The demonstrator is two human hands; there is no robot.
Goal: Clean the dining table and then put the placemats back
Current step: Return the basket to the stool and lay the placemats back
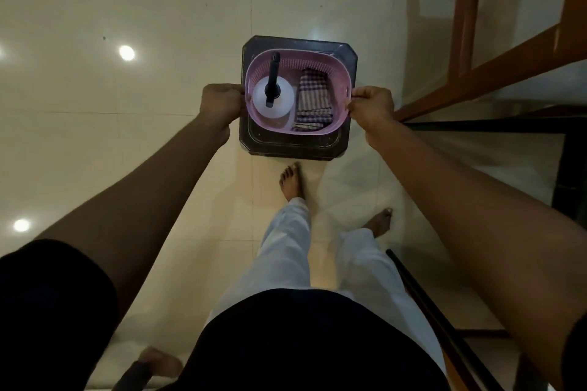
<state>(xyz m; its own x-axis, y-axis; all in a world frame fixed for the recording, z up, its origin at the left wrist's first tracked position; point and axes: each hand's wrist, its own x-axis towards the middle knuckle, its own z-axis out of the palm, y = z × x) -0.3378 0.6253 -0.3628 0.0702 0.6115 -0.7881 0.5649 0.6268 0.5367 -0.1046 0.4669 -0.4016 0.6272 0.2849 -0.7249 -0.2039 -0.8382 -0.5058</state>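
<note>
A pink plastic basket [317,55] sits over a dark square stool [286,149] on the tiled floor. Inside it stand a white spray bottle [281,101] with a black nozzle on the left and a folded checked cloth [313,95] on the right. My left hand [220,103] grips the basket's left rim and my right hand [371,106] grips its right rim. Whether the basket rests on the stool or hangs just above it, I cannot tell. No placemats are in view.
A glass-topped dining table with a wooden frame [495,70] and dark edge [476,127] stands at the right. My bare feet [292,182] stand just behind the stool. Another person's foot [158,362] shows at the bottom left. Glossy tiled floor [127,136] stretches left.
</note>
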